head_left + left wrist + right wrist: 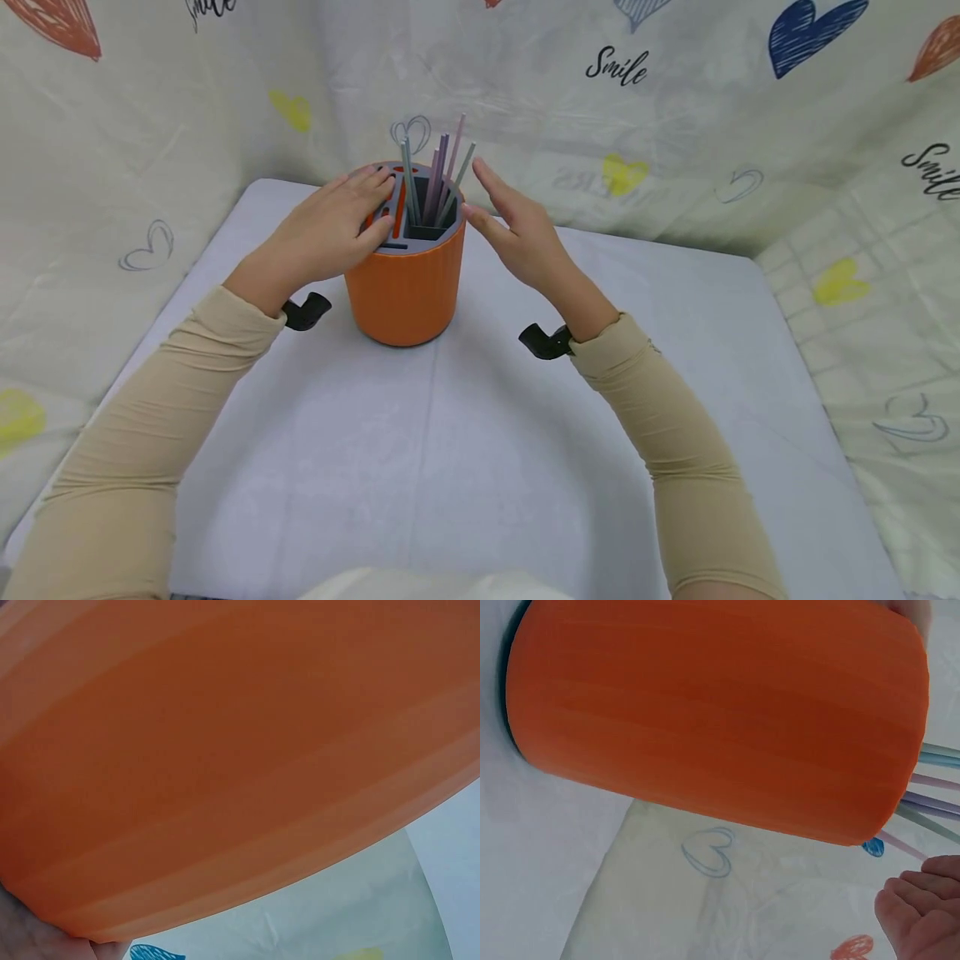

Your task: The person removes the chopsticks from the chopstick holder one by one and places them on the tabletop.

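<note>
An orange round holder (405,296) with a grey slotted insert (422,247) stands upright on the table. Several thin pastel sticks (441,179) lean in the insert's dark square compartment. My left hand (326,221) rests on the holder's top left edge, its fingers reaching over the slots. To the right of the sticks, my right hand (525,237) has its fingers extended, fingertips near the rim; contact is unclear. In the right wrist view a gap shows between the right hand (922,915) and the holder (720,712). The orange wall (240,750) fills most of the left wrist view.
A white cloth covers the table (420,467). Behind and beside it hangs a pale curtain (517,92) printed with hearts and words, close to the holder's back. Black wrist mounts (307,312) sit at both cuffs.
</note>
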Demonstrator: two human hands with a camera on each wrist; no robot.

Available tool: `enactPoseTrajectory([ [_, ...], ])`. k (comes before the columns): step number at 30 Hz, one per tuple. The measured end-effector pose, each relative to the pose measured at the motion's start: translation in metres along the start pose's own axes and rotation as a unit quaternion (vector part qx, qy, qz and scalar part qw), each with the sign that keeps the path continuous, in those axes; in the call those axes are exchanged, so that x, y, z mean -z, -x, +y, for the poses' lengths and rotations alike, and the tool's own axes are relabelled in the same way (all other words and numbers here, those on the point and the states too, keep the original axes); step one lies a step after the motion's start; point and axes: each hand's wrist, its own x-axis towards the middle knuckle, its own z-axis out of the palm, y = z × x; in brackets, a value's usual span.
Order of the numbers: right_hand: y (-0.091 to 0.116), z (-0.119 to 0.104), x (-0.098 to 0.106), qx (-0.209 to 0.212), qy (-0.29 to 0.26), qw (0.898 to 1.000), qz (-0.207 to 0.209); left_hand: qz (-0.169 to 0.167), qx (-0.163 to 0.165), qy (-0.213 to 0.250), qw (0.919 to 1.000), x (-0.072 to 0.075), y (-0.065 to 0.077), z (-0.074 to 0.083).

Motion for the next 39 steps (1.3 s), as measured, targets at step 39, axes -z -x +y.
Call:
enactPoseTrajectory([
  [39, -0.033, -0.013, -0.023, -0.04, -0.383, 0.905, 0.183, 0.049, 0.001, 0.018, 0.9986, -0.008, -0.001, -0.001],
])
